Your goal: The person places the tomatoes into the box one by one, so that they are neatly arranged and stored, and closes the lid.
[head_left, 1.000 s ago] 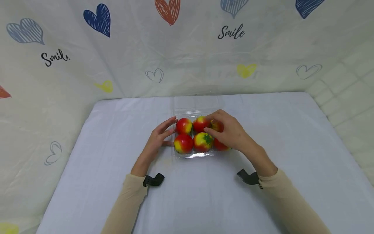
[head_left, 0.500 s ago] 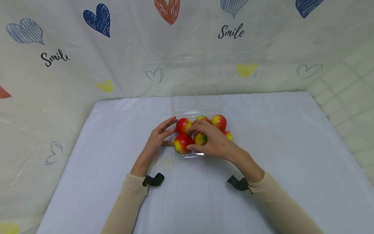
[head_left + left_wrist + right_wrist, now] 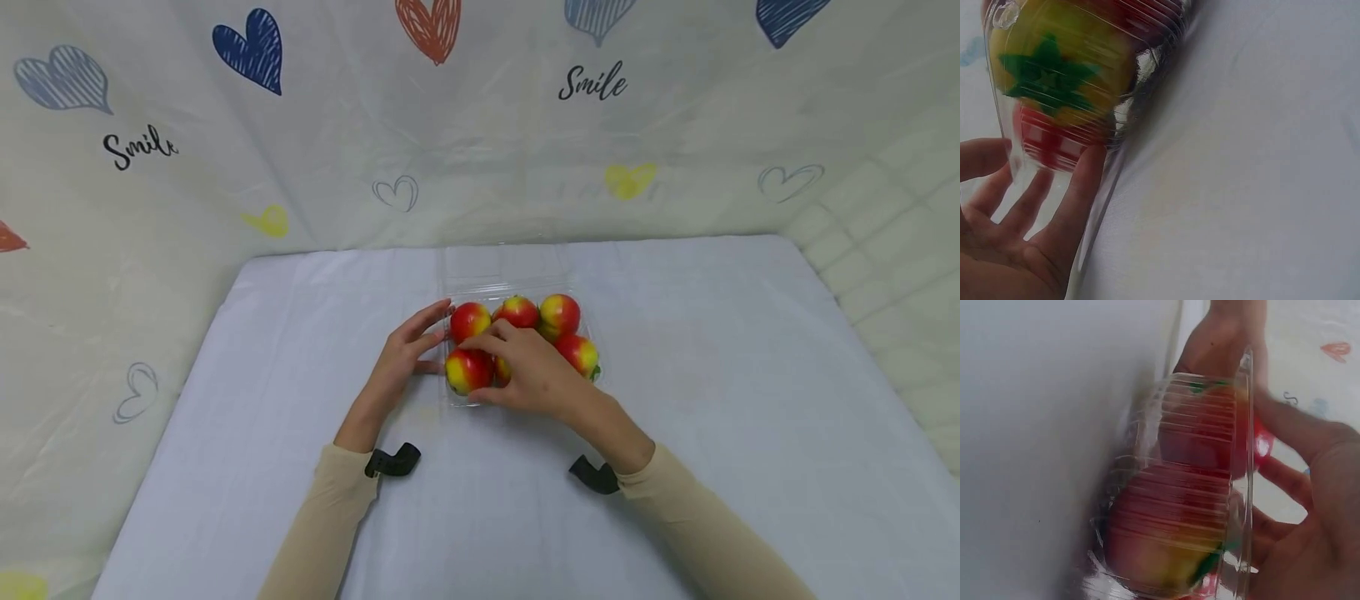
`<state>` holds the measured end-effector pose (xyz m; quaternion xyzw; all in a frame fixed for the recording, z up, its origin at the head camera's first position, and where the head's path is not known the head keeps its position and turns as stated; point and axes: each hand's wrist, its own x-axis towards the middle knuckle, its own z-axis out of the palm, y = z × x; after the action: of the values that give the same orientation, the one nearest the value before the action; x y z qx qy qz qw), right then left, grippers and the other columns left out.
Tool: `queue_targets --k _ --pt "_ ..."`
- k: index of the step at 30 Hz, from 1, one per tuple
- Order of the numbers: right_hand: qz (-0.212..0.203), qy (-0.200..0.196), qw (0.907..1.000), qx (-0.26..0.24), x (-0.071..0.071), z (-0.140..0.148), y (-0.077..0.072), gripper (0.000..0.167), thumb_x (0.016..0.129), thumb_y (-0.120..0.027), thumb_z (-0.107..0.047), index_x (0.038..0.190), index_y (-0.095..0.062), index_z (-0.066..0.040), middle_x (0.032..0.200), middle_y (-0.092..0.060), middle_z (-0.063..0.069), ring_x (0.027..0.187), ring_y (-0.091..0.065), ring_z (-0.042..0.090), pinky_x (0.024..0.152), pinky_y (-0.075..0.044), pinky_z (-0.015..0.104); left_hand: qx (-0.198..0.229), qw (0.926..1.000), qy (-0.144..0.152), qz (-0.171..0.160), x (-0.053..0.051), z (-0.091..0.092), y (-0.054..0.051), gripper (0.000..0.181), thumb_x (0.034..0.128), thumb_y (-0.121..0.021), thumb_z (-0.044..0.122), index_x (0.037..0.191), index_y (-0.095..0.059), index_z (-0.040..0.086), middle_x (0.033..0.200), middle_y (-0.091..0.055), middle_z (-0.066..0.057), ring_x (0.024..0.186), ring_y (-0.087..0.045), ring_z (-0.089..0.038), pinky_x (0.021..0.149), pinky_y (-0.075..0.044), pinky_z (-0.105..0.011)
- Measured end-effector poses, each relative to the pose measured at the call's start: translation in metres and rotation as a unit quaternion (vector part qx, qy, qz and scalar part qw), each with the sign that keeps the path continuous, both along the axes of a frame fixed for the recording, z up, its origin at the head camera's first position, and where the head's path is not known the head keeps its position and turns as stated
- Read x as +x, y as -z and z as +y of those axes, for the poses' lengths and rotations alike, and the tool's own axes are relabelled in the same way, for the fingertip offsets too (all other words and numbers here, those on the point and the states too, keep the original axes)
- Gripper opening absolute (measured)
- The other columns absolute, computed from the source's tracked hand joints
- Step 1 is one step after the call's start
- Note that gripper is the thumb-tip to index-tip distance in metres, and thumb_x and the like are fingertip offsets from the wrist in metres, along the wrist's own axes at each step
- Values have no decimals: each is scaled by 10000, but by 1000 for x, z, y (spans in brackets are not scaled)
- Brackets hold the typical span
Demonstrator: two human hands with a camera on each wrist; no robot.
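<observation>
A clear plastic clamshell box (image 3: pixel 596 329) stands on the table, its lid (image 3: pixel 506 265) laid back behind it. Inside are two rows of round red-and-yellow fruit with green star-shaped caps. My left hand (image 3: pixel 397 358) rests at the box's left side with spread, fairly straight fingers; in the left wrist view its thumb (image 3: pixel 1088 169) touches the wall beside a fruit (image 3: pixel 1013 37). My right hand (image 3: pixel 540 379) reaches over the box, thumb and fingers round the front-left fruit (image 3: pixel 467 372). It mostly hides the front-middle fruit. In the right wrist view, fruit (image 3: pixel 1160 519) shows through the ribbed wall.
A white cloth (image 3: pixel 735 375) covers the table. Behind it hangs a pale curtain (image 3: pixel 495 167) printed with hearts and "Smile". Black straps (image 3: pixel 393 460) sit at both wrists, over beige sleeves (image 3: pixel 318 525).
My right hand has moved left and toward me, from the right-hand fruit across the middle to the front-left one. The right-hand fruit are now uncovered. My left hand has stayed put.
</observation>
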<state>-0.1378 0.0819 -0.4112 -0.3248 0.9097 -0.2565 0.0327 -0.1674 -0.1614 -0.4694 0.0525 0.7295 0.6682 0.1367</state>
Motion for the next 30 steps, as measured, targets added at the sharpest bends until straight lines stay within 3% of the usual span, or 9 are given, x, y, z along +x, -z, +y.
queue_targets --k 5,14,22,30 --pt "-220 324 9990 231 1 -1 1 648 847 -822 -518 1382 -641 -200 1275 -705 31 1171 -628 252 1044 -572 472 37 10000 0 -46 1 0 -1 495 1074 -560 273 1560 -479 323 1650 -442 46 1440 -508 -371 806 -648 -297" --pt "-247 361 9988 220 0 1 3 642 845 -826 -518 1373 -643 -203 1302 -702 26 1188 -631 246 1063 -567 465 41 10000 -20 -50 0 0 -2 490 1068 -572 284 1544 -490 363 1640 -452 58 1436 -515 -359 813 -650 -312" --pt "-337 358 9986 -215 0 9 -8 586 844 -853 -441 1335 -666 -182 1337 -678 30 1215 -631 251 1048 -582 461 6 10000 -15 13 0 0 -3 488 1073 -562 277 1549 -487 353 1638 -458 44 1437 -516 -361 829 -652 -344" --pt "-389 318 9962 -715 -12 36 -20 472 883 -842 -292 1296 -685 -126 1305 -683 62 1227 -614 262 1054 -573 481 61 10000 -17 -42 0 1 -3 505 1071 -564 261 1566 -473 306 1645 -450 37 1448 -503 -376 785 -651 -303"
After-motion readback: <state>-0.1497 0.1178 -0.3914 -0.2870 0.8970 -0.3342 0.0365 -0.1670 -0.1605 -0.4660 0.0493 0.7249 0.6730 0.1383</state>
